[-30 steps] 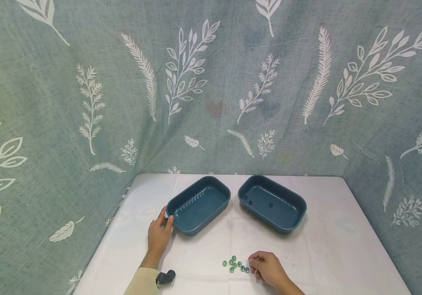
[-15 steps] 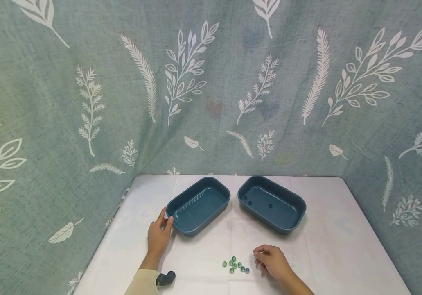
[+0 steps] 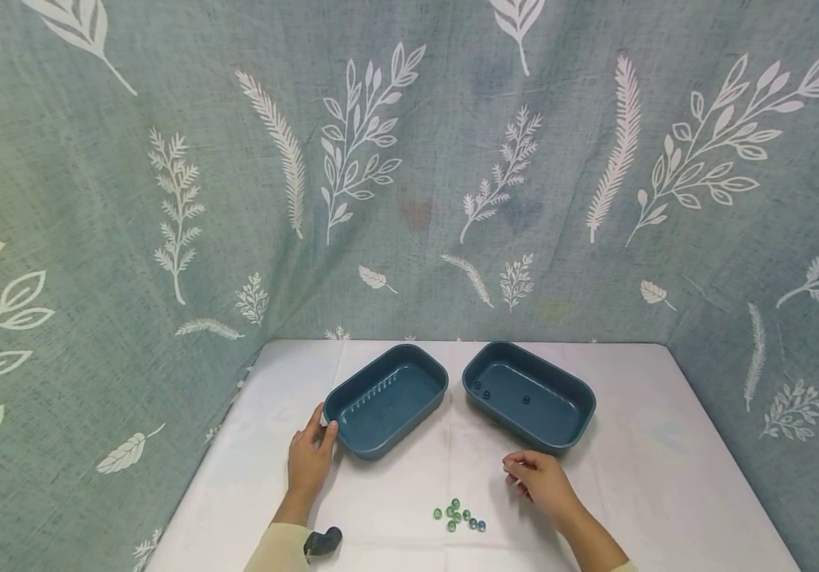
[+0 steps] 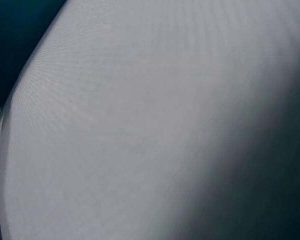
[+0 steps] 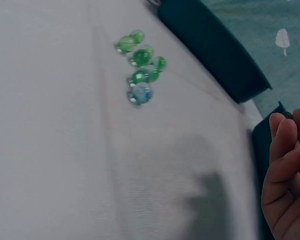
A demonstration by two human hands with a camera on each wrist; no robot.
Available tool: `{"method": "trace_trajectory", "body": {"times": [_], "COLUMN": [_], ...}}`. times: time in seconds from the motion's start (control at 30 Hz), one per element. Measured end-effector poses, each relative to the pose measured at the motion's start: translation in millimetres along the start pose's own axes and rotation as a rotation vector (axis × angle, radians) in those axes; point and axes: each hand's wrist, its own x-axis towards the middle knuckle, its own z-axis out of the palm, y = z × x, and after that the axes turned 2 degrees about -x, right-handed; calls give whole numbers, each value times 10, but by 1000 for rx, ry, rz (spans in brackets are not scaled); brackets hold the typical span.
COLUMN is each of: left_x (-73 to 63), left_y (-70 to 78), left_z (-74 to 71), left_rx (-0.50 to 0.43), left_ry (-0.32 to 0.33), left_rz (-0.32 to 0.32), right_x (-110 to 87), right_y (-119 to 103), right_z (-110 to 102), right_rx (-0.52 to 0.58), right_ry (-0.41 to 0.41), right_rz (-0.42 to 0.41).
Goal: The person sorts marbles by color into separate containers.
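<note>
A person's right hand (image 3: 541, 481) is moving away from a cluster of green marbles (image 3: 457, 517) at lower center, rising over the last second toward the near edge of the right tray (image 3: 555, 413); its thumb and fingers are pinching a small dark item (image 5: 288, 115), apparently a marble, showing as a sliver at the fingertips in the right wrist view. The shift is putting that piece closer to the tray than to the cluster, suggesting the pickup is done and the drop is still pending. One blue marble (image 3: 481, 526) is lying at the cluster's right end, while three dark marbles (image 3: 527, 400) are sitting inside the right tray, two near its left end and one nearer the middle, none of them shifting. At center left, the left hand (image 3: 309, 461) is keeping its place, thumb and fingers holding the near left end of the left tray (image 3: 395, 397), in which no marble is showing. Both trays are standing upright and apart on the white worktop (image 3: 395, 508), before a green leaf-patterned cloth (image 3: 409, 159) that is filling the upper frame. No brand, label or writing is appearing anywhere legibly.
</note>
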Motion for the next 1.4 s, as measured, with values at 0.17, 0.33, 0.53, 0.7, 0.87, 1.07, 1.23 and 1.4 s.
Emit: {"method": "trace_trajectory", "body": {"times": [0.17,0.33,0.53,0.7,0.87,1.07,1.23,1.4], "left_x": [-1,5,31,35,17,23,29,-4], "left_y": [-2,-6,-7,-29,-36,-25,-5,-11], "left_z": [6,5,-8,9,15,12,8,-11], "left_rx": [13,12,11,6,6,-2,-8,5], "left_ry": [-9,-13,-19,-17,-16,-11,-1,-4], "left_rz": [-6,-15,-21,-28,-31,-25,-7,-12], "right_x": [35,16,151,228,329,452,585,699], "right_y": [-85,-259,-295,-406,-490,-555,-569,-536], "right_z": [-70,-117,-214,-323,-434,-529,-599,-650], "right_rx": [59,61,57,47,28,1,-15,-17], "right_ry": [11,45,49,56,46,33,19,29], "right_rz": [-12,-24,-54,-77,-84,-96,-95,-76]}}
